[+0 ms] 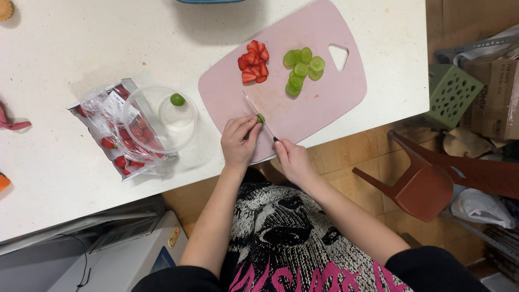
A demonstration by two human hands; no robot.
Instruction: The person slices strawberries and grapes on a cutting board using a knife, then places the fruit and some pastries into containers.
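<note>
On the pink cutting board (324, 103): left hand (238, 141), fingers pinched on a green grape (261, 118); right hand (292, 159), fingers closed round a knife (259, 116) whose blade meets the grape. Beyond: strawberry slices (253, 61), grape slices (301, 70).

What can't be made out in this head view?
- Knife handle: hidden inside the right hand.
- Grape under the blade: mostly covered by the left hand fingertips; too small to tell how far it is cut.
- Strawberry pack: crinkled film and the clear bowl hide the count.
- Blue thing at the top edge: cut off.
</note>
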